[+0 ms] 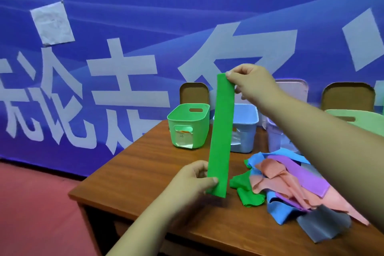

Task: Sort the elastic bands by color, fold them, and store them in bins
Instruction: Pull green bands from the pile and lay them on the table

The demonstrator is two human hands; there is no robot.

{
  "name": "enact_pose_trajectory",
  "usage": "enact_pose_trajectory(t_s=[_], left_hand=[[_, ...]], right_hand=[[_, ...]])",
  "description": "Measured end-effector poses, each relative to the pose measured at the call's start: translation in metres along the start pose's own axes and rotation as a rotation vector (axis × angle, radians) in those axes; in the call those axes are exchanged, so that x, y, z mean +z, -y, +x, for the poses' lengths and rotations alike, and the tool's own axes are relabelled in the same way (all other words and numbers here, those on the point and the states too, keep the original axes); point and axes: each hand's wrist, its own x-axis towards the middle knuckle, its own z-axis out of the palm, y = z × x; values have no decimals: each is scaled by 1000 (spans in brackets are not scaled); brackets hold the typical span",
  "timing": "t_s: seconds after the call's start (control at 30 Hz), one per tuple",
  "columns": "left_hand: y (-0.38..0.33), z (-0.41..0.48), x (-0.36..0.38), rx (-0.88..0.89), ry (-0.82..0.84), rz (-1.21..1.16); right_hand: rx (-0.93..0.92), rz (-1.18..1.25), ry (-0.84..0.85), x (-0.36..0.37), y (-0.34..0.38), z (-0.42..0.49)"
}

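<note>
The green band [220,135] is held taut and upright over the surface [149,172]. The right hand [252,81] pinches its top end and the left hand [192,181] pinches its bottom with thumb and curled fingers. Right of the lower fingers lies a pile of bands [291,185]; beyond stand a green bin [188,124] and a blue bin [244,131].

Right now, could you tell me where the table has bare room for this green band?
The table is bare at left, between the green bin and the left hand. Crowded: the pile of bands at right, other bins along the back.
</note>
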Motion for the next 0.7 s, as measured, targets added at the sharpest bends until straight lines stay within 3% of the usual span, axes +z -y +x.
enact_pose_trajectory(t_s=[0.23,0.4,0.7], left_hand=[[32,-45,-62,-129,-136,166],[32,-62,-103,-211,-241,420],[30,-62,-136,-309,-238,539]], right_hand=[[195,55,93,92,-65,1],[357,104,113,160,-98,-8],[468,88,98,228,-150,-24]])
